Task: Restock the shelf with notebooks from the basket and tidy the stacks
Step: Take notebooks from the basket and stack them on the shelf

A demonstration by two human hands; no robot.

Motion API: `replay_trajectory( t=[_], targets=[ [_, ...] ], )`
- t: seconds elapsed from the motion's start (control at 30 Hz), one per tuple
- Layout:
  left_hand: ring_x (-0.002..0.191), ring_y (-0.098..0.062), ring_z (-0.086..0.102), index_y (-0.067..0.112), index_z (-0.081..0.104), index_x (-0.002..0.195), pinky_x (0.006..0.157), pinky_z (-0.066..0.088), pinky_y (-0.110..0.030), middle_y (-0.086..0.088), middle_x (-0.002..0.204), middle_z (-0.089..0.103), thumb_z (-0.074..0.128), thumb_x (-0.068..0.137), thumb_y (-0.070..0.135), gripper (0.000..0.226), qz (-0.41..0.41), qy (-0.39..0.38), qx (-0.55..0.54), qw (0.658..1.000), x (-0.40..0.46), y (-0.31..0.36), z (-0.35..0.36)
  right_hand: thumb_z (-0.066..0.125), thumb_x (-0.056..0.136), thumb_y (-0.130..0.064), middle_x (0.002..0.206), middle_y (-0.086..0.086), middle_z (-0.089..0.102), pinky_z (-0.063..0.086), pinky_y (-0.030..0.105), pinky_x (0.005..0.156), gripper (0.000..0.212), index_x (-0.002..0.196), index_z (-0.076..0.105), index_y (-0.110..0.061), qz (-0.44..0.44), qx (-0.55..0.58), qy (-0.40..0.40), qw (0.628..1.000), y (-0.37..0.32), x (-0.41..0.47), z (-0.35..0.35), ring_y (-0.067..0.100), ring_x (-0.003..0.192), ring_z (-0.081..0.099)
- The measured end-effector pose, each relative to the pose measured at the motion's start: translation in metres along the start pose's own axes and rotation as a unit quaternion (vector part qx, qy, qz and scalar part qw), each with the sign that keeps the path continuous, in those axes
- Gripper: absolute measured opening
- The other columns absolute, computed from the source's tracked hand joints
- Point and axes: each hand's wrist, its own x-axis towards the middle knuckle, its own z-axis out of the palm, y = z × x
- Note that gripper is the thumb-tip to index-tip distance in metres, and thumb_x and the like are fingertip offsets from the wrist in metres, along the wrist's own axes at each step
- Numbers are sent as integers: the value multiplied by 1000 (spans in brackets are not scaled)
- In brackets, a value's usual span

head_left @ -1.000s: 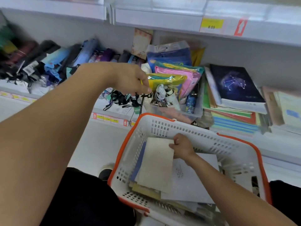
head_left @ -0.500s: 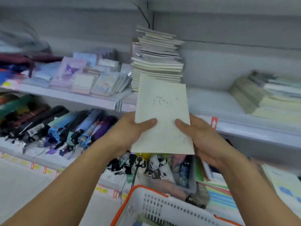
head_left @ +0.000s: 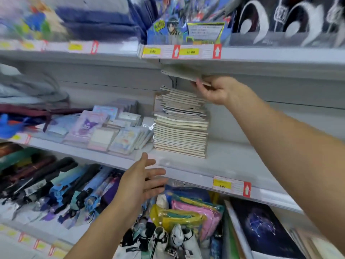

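Above the stack (head_left: 180,124), fingers (head_left: 200,86) pinching notebook (head_left: 182,74)

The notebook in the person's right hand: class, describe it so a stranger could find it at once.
Start at the middle shelf, where a tall stack of pale notebooks stands. Just above that stack, under the upper shelf, the right hand pinches one thin pale notebook. Unlike its neighbours, it floats clear of the pile, tilted, touching nothing but fingers.

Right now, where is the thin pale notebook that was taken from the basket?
In the head view, the thin pale notebook is in the right hand, held above the tall notebook stack, under the upper shelf.
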Motion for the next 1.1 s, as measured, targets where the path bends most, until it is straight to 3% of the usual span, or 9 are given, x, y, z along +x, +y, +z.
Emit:
replay_trajectory(
  t=[0.07,0.17,0.27,0.43,0.53,0.63,0.73,0.97,1.1],
  targets=[
    [82,-24,75,16,60,120,73,61,-38,-11,101,74,42,98,49,43,-10,0,12,1000,3,-1,-1,49,99,3,123,24,55,55,33,41,26,124,55,8,-22,-28,21,999,3,15,5,39,111,59],
    [79,-22,74,15,60,118,66,60,-33,-9,96,75,42,99,47,42,-27,-7,45,999,6,-6,-2,53,93,13,113,23,57,59,27,52,15,108,55,13,-52,-72,29,996,39,1,-8,30,92,65],
    [75,-22,74,14,62,113,60,59,-34,-9,91,76,45,100,44,37,-36,-16,77,996,5,-16,-1,54,92,14,114,25,59,61,26,60,29,120,48,12,-26,8,20,999,82,-4,-29,28,85,68],
    [74,-26,71,11,64,109,51,56,-28,-16,97,74,47,100,39,33,-43,-14,90,995,4,-24,2,77,84,-10,146,13,39,62,40,77,96,153,17,-37,-123,-143,-25,982,89,2,-36,32,91,73],
    [76,-25,73,13,64,108,61,57,-34,-12,93,75,47,100,39,32,-25,-7,90,996,11,-21,6,74,88,-29,135,4,46,63,36,66,75,149,31,-32,-224,-265,19,938,72,10,-23,26,75,74],
    [77,-25,73,14,65,107,64,58,-34,-13,96,74,47,100,41,33,-11,-2,75,997,16,-20,9,64,96,-26,101,10,61,63,39,66,39,129,59,-6,-230,-324,38,917,61,26,-12,23,60,65],
    [81,-26,74,16,65,106,68,58,-37,-11,93,75,47,99,42,33,-8,-5,83,997,17,-22,9,69,92,-22,73,9,64,62,44,67,27,106,70,0,-233,-349,109,901,53,47,-8,30,60,68],
    [73,-22,73,16,65,105,68,56,-37,-8,90,76,47,99,42,33,-4,-14,91,996,16,-23,1,74,84,-45,106,8,73,57,36,89,40,104,73,-10,-205,-560,185,781,25,85,-16,29,94,70],
    [73,-20,73,16,66,105,64,56,-33,-6,88,76,46,99,43,34,-4,-26,100,995,14,-21,-1,59,94,-39,122,10,67,51,37,94,45,134,57,-18,-302,-608,167,715,41,61,-24,30,109,63]
  ],
)
